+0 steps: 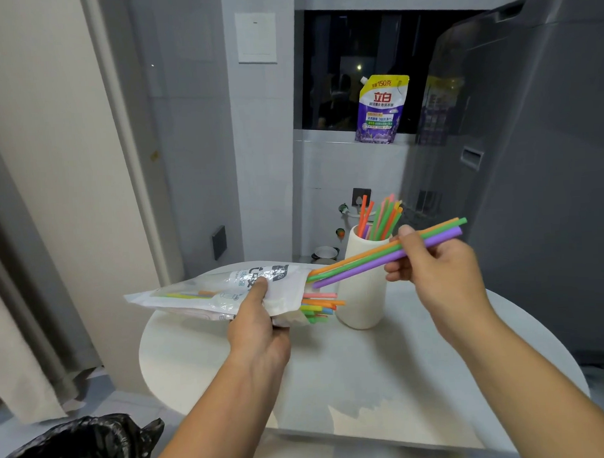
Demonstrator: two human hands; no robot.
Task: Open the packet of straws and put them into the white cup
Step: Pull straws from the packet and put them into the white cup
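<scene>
While the left hand (259,319) clamps the packet of straws (227,293) from below, thumb pressed on its printed top, the packet hangs just above the round white desk (384,363) with its open mouth turned toward the right hand. From that mouth, just beyond the left grip, a cluster of coloured straw ends (320,307) pokes out in pink, orange, green and blue. The right hand (439,275) pinches three straws (380,257), orange, green and purple, between thumb and fingers; their long ends run back from this grip to the packet's mouth, and their short ends stick out past it to the right. Directly behind and below these straws, between the two grips, the white cup (361,295) stands upright on the desk with a bunch of straws (379,216) already leaning inside it. Well behind the hands, a purple detergent pouch (382,109) sits on the window ledge.
</scene>
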